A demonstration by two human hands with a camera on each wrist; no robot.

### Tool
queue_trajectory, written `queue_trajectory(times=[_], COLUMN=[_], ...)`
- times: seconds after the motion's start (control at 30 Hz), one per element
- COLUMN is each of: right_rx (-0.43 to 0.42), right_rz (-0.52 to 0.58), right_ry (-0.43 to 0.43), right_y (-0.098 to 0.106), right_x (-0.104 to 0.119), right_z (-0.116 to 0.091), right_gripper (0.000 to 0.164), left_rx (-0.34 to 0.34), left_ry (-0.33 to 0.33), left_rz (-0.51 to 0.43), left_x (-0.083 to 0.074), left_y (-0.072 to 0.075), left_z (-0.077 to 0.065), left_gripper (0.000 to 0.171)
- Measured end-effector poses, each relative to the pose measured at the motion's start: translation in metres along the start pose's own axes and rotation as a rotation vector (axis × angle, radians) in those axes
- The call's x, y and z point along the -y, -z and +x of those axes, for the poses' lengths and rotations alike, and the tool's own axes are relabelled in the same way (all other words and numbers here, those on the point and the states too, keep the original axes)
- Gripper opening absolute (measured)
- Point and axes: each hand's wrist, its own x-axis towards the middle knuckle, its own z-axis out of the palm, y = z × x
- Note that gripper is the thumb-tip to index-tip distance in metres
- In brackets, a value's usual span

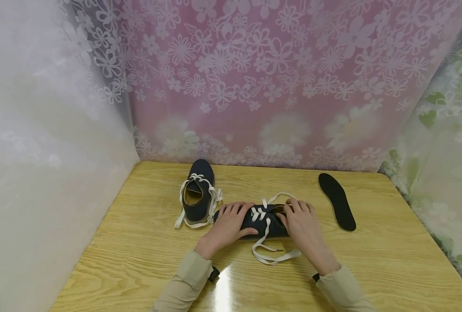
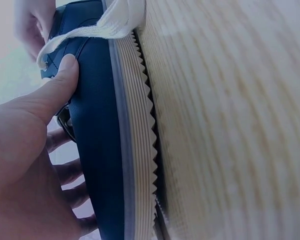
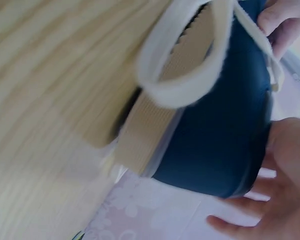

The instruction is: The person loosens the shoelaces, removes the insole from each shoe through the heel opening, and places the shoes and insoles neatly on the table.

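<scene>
A dark navy sneaker [image 1: 261, 222] with white laces lies sideways on the table, its toe to the left and its heel to the right. Over the toe part, my left hand [image 1: 231, 221] grips it, thumb on the near side and fingers across the far side. My right hand [image 1: 303, 223] holds the heel end at the collar, the thumb dipping into the shoe opening. In the right wrist view its fingers [image 3: 245, 205] reach behind the heel; the thumb tip is hidden there. A loose lace [image 1: 270, 260] trails on the table in front.
A second navy sneaker [image 1: 201, 169] stands at the left, toe pointing away, its laces hanging loose. A black insole [image 1: 337, 201] lies flat at the right on the wooden table [image 1: 391, 260]. Patterned curtains [image 1: 254, 86] close off the back and sides.
</scene>
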Motion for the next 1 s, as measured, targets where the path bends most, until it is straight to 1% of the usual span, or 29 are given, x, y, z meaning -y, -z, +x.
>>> queue_trajectory(times=[0.17, 0.33, 0.4, 0.5, 0.6, 0.7, 0.8, 0.9, 1.0], right_rx=[-0.045, -0.125, -0.174, -0.250, -0.310, -0.317, -0.294, -0.269, -0.206], right_rz=[0.047, 0.082, 0.104, 0.107, 0.079, 0.036, 0.022, 0.046, 0.091], right_ry=[0.075, 0.112, 0.117, 0.115, 0.080, 0.040, 0.017, 0.010, 0.013], right_y=[-0.006, -0.010, -0.010, -0.006, 0.005, 0.017, 0.024, 0.025, 0.024], right_x=[-0.006, -0.009, -0.011, -0.015, -0.023, -0.035, -0.045, -0.050, -0.049], right_z=[0.001, 0.006, 0.009, 0.016, 0.022, 0.022, 0.017, 0.011, 0.009], right_gripper=[0.022, 0.022, 0.028, 0.043, 0.057, 0.066, 0.066, 0.058, 0.040], left_rx=[0.007, 0.008, 0.009, 0.004, 0.000, -0.002, -0.002, -0.005, -0.005], left_ry=[0.015, 0.011, 0.008, 0.001, 0.001, 0.003, -0.004, -0.012, -0.012], left_rz=[-0.012, -0.002, 0.004, 0.008, 0.012, 0.011, 0.015, 0.016, 0.017], left_x=[0.001, 0.002, 0.002, 0.003, 0.003, 0.003, 0.002, 0.002, 0.002], left_y=[0.000, 0.000, -0.001, -0.001, -0.002, -0.002, -0.002, -0.002, -0.001], left_z=[-0.001, -0.001, -0.001, -0.001, -0.001, -0.001, 0.000, 0.000, 0.000], left_gripper=[0.078, 0.078, 0.077, 0.077, 0.077, 0.078, 0.078, 0.077, 0.078])
